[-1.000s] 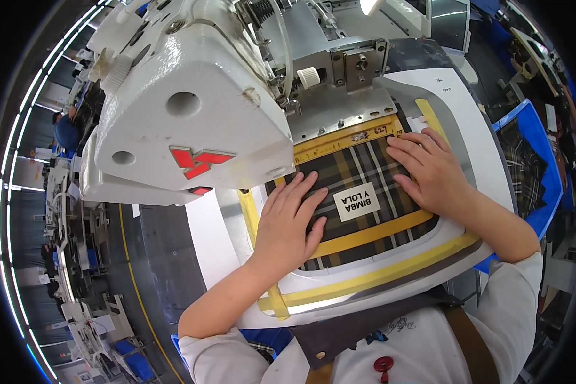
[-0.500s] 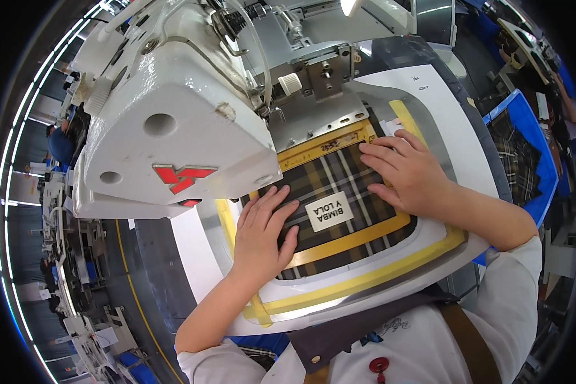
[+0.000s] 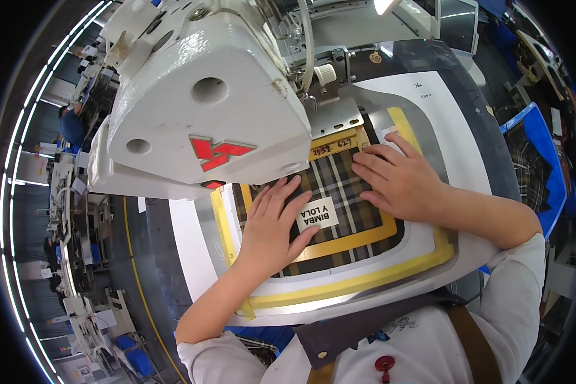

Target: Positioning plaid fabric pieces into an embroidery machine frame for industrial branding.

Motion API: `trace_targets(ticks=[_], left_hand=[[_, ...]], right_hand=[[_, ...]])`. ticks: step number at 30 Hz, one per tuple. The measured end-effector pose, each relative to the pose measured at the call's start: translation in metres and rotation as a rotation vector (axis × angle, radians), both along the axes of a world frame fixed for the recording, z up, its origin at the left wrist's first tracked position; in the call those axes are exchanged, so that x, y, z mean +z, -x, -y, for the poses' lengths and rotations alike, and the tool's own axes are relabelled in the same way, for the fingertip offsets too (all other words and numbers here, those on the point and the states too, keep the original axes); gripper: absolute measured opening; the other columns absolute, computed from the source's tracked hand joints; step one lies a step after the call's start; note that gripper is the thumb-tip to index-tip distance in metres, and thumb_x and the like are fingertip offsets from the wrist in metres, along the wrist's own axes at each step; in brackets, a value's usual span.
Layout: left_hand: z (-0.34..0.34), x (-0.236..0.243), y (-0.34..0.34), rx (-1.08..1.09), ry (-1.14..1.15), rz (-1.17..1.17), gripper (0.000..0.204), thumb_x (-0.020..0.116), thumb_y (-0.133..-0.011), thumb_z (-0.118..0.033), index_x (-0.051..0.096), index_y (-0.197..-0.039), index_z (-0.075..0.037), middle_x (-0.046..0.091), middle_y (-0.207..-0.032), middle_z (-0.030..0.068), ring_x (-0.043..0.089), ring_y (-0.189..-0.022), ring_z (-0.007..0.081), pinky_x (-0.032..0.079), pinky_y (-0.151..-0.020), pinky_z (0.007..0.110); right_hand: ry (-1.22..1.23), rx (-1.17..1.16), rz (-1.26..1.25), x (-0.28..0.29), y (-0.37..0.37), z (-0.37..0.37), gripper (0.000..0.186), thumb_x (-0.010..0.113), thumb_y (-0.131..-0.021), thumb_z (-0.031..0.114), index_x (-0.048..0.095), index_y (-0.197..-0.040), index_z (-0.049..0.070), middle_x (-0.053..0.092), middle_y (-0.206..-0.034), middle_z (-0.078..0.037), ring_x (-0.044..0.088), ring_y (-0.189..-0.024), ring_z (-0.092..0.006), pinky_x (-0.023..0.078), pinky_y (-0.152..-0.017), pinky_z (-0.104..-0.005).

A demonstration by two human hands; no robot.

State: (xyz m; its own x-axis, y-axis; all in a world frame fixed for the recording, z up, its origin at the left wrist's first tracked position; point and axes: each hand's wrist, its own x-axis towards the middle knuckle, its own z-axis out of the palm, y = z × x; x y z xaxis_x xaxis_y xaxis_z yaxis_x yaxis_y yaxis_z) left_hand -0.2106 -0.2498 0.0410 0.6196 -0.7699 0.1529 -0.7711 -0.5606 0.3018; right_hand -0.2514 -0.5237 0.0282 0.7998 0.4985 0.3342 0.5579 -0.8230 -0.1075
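My left hand (image 3: 267,233) lies with fingers spread on dark plaid fabric (image 3: 349,195), its thumb beside a white label (image 3: 315,211). My right hand (image 3: 403,182) rests open on the fabric's upper right, fingertips near the yellow strip (image 3: 333,146). The fabric sits inside a yellow frame (image 3: 352,242) on a flat template with white sheets and yellow tape (image 3: 349,285). A white industrial sewing machine head (image 3: 205,121) overhangs the fabric's top left and hides part of it. A metal plate (image 3: 339,118) borders the top strip.
A blue bin (image 3: 550,166) with folded plaid fabric stands at the right beside the dark machine table (image 3: 467,83). On the far left, a co-worker in blue (image 3: 72,128) is among rows of machines (image 3: 83,269). A yellow line (image 3: 131,256) marks the floor.
The template, fabric and metal plate have slid leftward relative to the machine head, with both my hands moving along on the fabric. The view has shifted slightly.
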Motion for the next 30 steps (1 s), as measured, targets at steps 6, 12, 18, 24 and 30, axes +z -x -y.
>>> trace_targets(ticks=[6, 12, 18, 24, 30], left_hand=[[0.017, -0.001, -0.001, -0.006, -0.013, 0.023, 0.051, 0.070, -0.080, -0.028, 0.054, -0.124, -0.009, 0.045, -0.138, 0.0121, 0.042, -0.128, 0.0357, 0.033, -0.106, 0.048], [0.033, -0.003, -0.003, -0.021, -0.017, 0.017, 0.053, 0.071, -0.078, -0.029, 0.053, -0.124, -0.010, 0.045, -0.138, 0.0119, 0.042, -0.128, 0.0353, 0.033, -0.106, 0.048], [0.046, -0.007, -0.002, -0.026, -0.025, 0.027, 0.056, 0.072, -0.077, -0.033, 0.053, -0.124, -0.010, 0.045, -0.137, 0.0119, 0.042, -0.127, 0.0344, 0.033, -0.106, 0.048], [0.058, -0.012, -0.001, 0.000, -0.026, 0.018, 0.057, 0.072, -0.077, -0.038, 0.054, -0.124, -0.012, 0.045, -0.136, 0.0109, 0.041, -0.127, 0.0326, 0.031, -0.106, 0.050], [0.063, -0.014, -0.002, 0.003, 0.013, 0.003, 0.062, 0.075, -0.073, -0.041, 0.054, -0.124, -0.013, 0.046, -0.136, 0.0107, 0.041, -0.127, 0.0328, 0.029, -0.108, 0.050]], right_hand=[[0.067, 0.069, 0.083, -0.003, -0.008, 0.004, 0.043, 0.066, -0.081, 0.034, 0.062, -0.113, 0.004, 0.058, -0.119, -0.007, 0.052, -0.112, -0.0244, 0.034, -0.105, -0.0468], [0.080, 0.106, 0.085, -0.005, -0.011, 0.009, 0.041, 0.065, -0.082, 0.034, 0.062, -0.111, 0.004, 0.058, -0.120, -0.007, 0.051, -0.113, -0.0232, 0.032, -0.105, -0.0467], [0.049, 0.140, 0.084, -0.012, -0.015, 0.011, 0.039, 0.065, -0.083, 0.033, 0.062, -0.109, 0.004, 0.056, -0.120, -0.007, 0.050, -0.114, -0.0227, 0.031, -0.106, -0.0457], [0.018, 0.182, 0.035, -0.015, -0.017, 0.017, 0.039, 0.064, -0.083, 0.033, 0.062, -0.110, 0.005, 0.056, -0.121, -0.007, 0.049, -0.115, -0.0230, 0.032, -0.105, -0.0455], [-0.031, 0.197, 0.031, -0.020, -0.015, 0.021, 0.038, 0.064, -0.084, 0.032, 0.062, -0.111, 0.005, 0.055, -0.124, -0.006, 0.048, -0.116, -0.0240, 0.032, -0.105, -0.0461]])
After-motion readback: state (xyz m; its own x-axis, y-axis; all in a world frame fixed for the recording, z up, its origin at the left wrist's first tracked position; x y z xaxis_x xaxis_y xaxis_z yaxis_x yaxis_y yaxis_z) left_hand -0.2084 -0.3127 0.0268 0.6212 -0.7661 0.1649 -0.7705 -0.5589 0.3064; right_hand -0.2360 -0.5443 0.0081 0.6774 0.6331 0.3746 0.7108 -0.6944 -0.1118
